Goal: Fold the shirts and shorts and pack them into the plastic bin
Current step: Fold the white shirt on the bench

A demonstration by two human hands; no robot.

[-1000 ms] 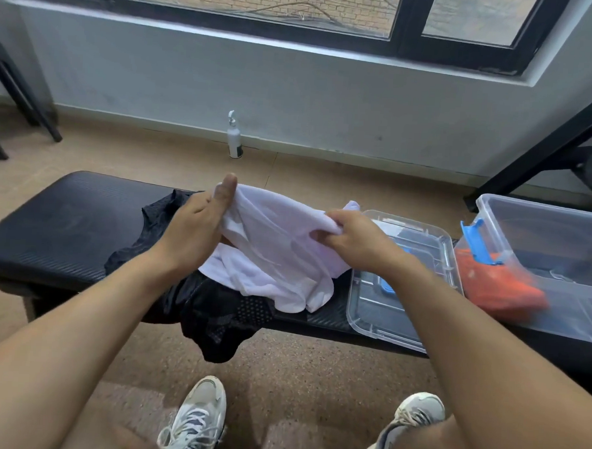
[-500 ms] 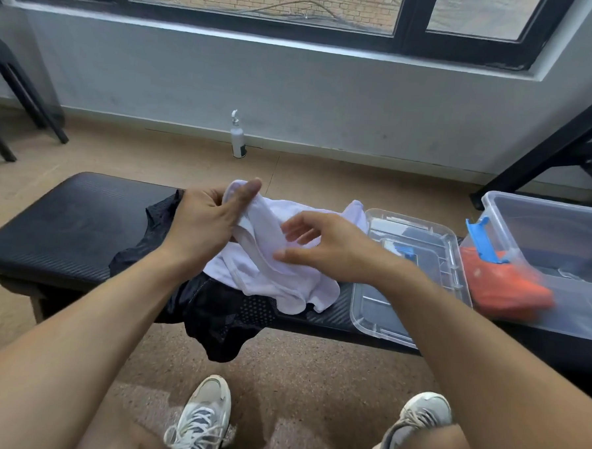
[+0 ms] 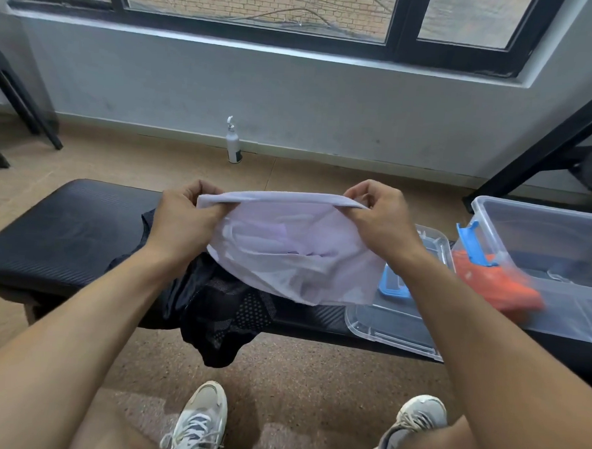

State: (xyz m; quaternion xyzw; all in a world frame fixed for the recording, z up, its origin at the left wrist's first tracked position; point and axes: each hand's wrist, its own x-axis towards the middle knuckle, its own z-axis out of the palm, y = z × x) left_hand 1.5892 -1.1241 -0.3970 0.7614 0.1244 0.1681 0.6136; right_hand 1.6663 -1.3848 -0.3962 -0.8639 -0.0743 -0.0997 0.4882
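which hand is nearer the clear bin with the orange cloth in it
Right. The right hand grips the white garment just left of the bin; the left hand is farther left, over the black clothes.

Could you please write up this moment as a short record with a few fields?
left hand: gripping one end of the white garment's top edge
right hand: gripping the other end
white garment: held spread above the bench
black garment: crumpled on bench, hanging over the front edge
plastic bin: open, orange garment inside
lid: on bench beside bin
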